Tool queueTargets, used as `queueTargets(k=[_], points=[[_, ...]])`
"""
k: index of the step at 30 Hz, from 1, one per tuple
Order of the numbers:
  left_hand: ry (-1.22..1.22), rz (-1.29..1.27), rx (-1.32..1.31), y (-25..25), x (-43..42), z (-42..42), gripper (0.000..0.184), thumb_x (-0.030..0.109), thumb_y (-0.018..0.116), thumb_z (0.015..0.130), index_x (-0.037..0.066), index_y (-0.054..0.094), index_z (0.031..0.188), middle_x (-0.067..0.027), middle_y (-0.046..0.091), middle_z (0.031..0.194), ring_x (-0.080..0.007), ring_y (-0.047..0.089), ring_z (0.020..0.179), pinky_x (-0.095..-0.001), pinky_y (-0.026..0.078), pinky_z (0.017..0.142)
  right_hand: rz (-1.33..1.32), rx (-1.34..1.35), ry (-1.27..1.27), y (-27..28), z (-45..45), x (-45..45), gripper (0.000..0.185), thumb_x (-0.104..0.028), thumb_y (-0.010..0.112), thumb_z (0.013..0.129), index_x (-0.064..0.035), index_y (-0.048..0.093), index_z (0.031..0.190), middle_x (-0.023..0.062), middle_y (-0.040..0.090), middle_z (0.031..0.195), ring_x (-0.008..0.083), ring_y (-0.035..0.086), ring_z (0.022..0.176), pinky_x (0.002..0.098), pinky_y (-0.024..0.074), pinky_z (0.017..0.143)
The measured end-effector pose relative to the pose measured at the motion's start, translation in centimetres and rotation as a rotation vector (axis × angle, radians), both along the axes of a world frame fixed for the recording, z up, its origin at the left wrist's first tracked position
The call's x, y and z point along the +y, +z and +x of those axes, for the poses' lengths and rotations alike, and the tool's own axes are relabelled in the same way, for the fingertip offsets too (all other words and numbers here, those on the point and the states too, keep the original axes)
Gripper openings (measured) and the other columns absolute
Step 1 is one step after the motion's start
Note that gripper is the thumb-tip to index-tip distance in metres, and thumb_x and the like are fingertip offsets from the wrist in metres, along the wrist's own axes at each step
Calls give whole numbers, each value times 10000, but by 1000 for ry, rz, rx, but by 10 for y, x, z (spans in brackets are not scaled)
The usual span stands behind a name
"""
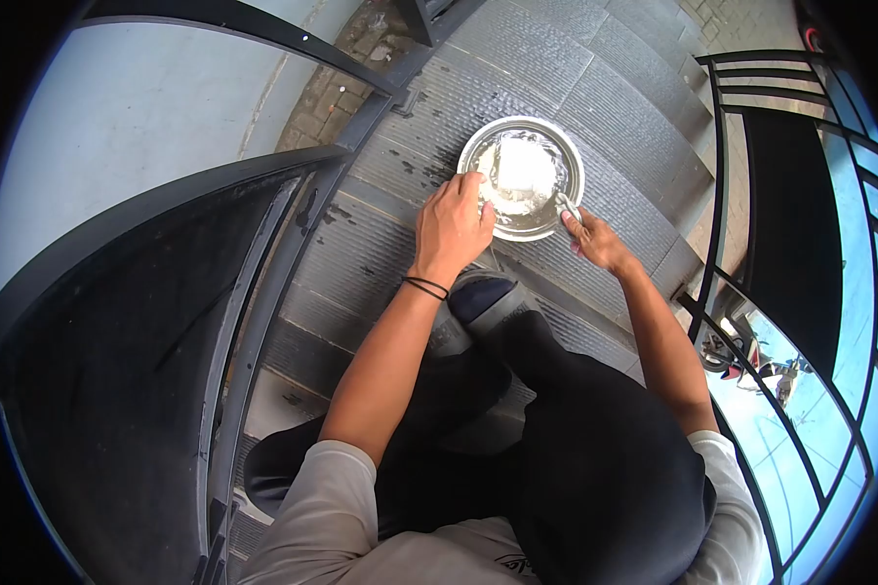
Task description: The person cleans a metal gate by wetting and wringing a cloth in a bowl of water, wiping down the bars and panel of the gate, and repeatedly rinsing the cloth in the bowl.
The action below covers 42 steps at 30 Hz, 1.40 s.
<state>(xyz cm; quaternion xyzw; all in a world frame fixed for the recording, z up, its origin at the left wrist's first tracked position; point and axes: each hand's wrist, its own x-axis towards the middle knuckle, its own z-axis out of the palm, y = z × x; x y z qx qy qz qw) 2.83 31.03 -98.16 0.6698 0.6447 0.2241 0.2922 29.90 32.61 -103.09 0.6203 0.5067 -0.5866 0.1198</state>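
Note:
A round, shiny metal bowl (520, 125) rests on a ribbed step in front of my feet. Its inside is bright with glare, so what lies in it is hard to make out. My left hand (454, 226) grips the near-left rim, with the fingers bent over the edge. At the bowl's right rim, my right hand (595, 238) is closed around a small pale wad (567, 206), whose kind I cannot tell. The wad is against the rim. A dark band circles my left wrist.
Ribbed grey stairs (527, 58) with dark wet spots surround the bowl. A black metal railing (361, 166) runs along the left, and another railing (717, 175) stands on the right. My shoes (488, 297) and bent knees are just below the bowl.

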Motion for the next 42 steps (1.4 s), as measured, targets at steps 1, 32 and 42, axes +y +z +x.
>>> queueTargets(k=[1, 32, 42], points=[[3, 1, 3, 0, 2, 0, 350, 113, 664, 813, 54, 525, 1128, -146, 640, 976, -367, 625, 909, -447, 505, 774, -18, 1, -28, -2, -1, 5, 778, -653, 486, 916, 21, 540, 1302, 246, 650, 1144, 360, 610, 1120, 474, 453, 951], [268, -268, -186, 26, -53, -12, 619, 141, 679, 870, 32, 339, 1376, -106, 635, 1001, -219, 658, 773, -371, 525, 684, 415, -360, 144, -99, -67, 43, 401, -151, 585, 774, 34, 576, 1130, 300, 662, 952, 460, 652, 907, 513, 520, 816], [186, -296, -216, 17, -35, 13, 568, 178, 681, 858, 58, 405, 1340, -105, 643, 1006, -258, 658, 796, -403, 526, 735, 728, -133, 24, 17, -60, 12, 256, -183, 664, 834, -30, 534, 993, 217, 617, 1007, 453, 624, 851, 523, 491, 703]])
